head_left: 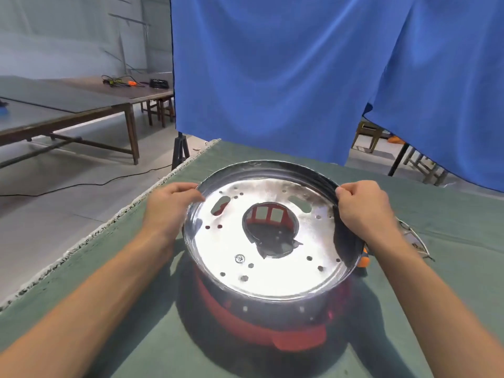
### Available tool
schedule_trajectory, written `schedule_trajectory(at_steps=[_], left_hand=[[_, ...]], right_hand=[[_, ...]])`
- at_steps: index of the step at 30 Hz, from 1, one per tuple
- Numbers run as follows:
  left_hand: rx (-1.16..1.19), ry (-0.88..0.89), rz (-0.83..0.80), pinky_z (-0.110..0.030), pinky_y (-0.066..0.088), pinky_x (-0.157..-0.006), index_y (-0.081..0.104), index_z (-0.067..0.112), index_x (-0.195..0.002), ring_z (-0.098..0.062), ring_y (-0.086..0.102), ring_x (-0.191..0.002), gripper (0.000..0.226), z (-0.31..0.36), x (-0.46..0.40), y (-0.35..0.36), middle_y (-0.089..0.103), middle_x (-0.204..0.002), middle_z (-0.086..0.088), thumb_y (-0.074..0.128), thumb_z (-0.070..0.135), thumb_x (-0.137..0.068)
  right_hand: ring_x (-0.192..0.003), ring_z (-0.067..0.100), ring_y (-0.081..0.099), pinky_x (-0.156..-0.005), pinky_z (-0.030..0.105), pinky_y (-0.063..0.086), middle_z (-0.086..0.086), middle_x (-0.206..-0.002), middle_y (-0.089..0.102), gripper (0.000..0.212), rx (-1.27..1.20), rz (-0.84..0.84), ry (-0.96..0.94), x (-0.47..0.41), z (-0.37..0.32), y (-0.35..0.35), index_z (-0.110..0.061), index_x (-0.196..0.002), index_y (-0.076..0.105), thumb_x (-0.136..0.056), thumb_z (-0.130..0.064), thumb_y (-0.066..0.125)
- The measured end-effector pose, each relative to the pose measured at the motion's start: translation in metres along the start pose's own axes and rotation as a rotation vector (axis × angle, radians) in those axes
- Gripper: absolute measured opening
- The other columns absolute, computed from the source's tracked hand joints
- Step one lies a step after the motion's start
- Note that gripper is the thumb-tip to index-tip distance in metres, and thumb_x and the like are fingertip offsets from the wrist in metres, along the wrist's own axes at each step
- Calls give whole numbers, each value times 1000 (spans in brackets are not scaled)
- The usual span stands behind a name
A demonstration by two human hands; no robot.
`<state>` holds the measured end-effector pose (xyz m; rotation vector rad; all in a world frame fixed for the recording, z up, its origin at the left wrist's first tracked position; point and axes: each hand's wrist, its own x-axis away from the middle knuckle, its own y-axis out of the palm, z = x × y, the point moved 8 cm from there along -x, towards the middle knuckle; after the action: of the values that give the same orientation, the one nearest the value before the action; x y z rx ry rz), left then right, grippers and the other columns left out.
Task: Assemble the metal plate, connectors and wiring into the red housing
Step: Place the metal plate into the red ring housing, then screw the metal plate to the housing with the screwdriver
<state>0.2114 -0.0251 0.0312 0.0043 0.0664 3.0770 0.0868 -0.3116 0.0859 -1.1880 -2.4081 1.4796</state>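
Both bare arms reached forward over a table with a green cloth point(450, 214) on it. The left hand point(171, 205) held the left side of the metal plate point(272, 241). Its fingers were curled over the rim and its thumb pointed toward the middle of the plate. The right hand point(362, 205) held the right side. Its fingers were bent tight and pinched the raised rim between thumb and fingers. Both wrists were bent a little, with the backs of the hands facing up.

The metal plate was round and shiny, with a raised edge, a big hole in the middle and many small holes. It was tilted, with the far side higher than the near side. It sat over the red housing point(272, 331), which rested on the cloth right under it. Red parts of the housing showed through the big hole and a side slot. I could not tell if the plate was all the way down in the housing.

A small orange thing point(364, 260) peeked out by the plate's right edge, under the right wrist. A blue curtain point(300, 77) hung behind the table. A long wooden table point(81, 105) stood far off on the left.
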Motion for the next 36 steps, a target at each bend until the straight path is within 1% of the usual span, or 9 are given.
schedule_trajectory(at_steps=[4, 10, 14, 17, 21, 25, 30, 33, 36], left_hand=[[-9, 9, 16, -18, 48, -51, 68, 13, -87, -9, 54, -73, 17, 0, 1, 0, 62, -82, 2, 63, -1, -78], [-237, 32, -38, -23, 41, -59, 67, 11, -101, -10, 53, -72, 28, -4, 0, 3, 62, -88, -2, 57, -5, -80], [-163, -58, -119, -20, 46, -46, 67, 4, -100, -19, 54, -65, 39, -8, 7, 11, 64, -86, -12, 44, -15, -75], [-161, -20, -103, -10, 40, -36, 66, 0, -94, -15, 52, -62, 37, -2, 12, 14, 62, -75, -8, 42, -20, -74], [-296, -40, -149, -22, 46, -60, 65, 3, -84, -18, 55, -74, 23, -6, 14, 17, 62, -82, -7, 50, -12, -78], [-578, -139, -254, -23, 30, -43, 51, 4, -65, -17, 44, -48, 16, -13, 13, 15, 42, -61, -6, 56, 1, -80], [-638, -229, -265, -17, 34, -32, 51, 2, -68, -18, 40, -27, 11, -14, 11, 5, 44, -38, -6, 50, -1, -79], [-640, -224, -275, -18, 34, -31, 50, 2, -62, -18, 39, -26, 16, -14, 9, 5, 44, -40, -9, 49, -3, -78], [-636, -216, -263, -19, 35, -30, 50, 1, -65, -19, 41, -26, 16, -15, 8, 3, 45, -39, -9, 49, -5, -79]], right_hand=[[-50, 25, 30, -50, 34, 28, 6, -45, 31, 45, -2, 13, 15, 8, 6, 3, -12, -48, 29, -90, -9, 45], [-61, 28, 47, -52, 31, 31, 4, -50, 48, 39, 29, -71, 99, 28, 28, 21, -8, -53, 41, -89, -23, 46], [-67, 26, 49, -59, 35, 35, 1, -59, 52, 40, -120, -41, 160, 28, 55, 16, -15, -53, 47, -92, -25, 44], [-85, 25, 60, -76, 35, 48, 1, -87, 69, 21, -100, 49, 177, 27, 74, 2, -15, -79, 66, -90, -21, 48], [-98, 24, 60, -83, 35, 48, 0, -106, 66, 18, 33, -25, 144, 29, 82, 15, -23, -101, 64, -91, -33, 54], [-109, 29, 58, -82, 34, 44, 3, -123, 61, 28, 205, -130, 119, 28, 77, 29, -27, -119, 58, -92, -25, 50], [-87, 35, 59, -69, 33, 43, 15, -93, 66, 22, 170, -193, 134, 25, 72, 35, -8, -88, 65, -90, -26, 53], [-58, 26, 43, -54, 30, 34, 10, -56, 49, 38, -120, -135, 252, 23, 79, 27, -10, -55, 46, -87, -29, 56], [-40, 18, 39, -38, 20, 30, 5, -48, 39, 40, -463, -62, 350, 26, 78, 19, -12, -52, 38, -89, -21, 50]])
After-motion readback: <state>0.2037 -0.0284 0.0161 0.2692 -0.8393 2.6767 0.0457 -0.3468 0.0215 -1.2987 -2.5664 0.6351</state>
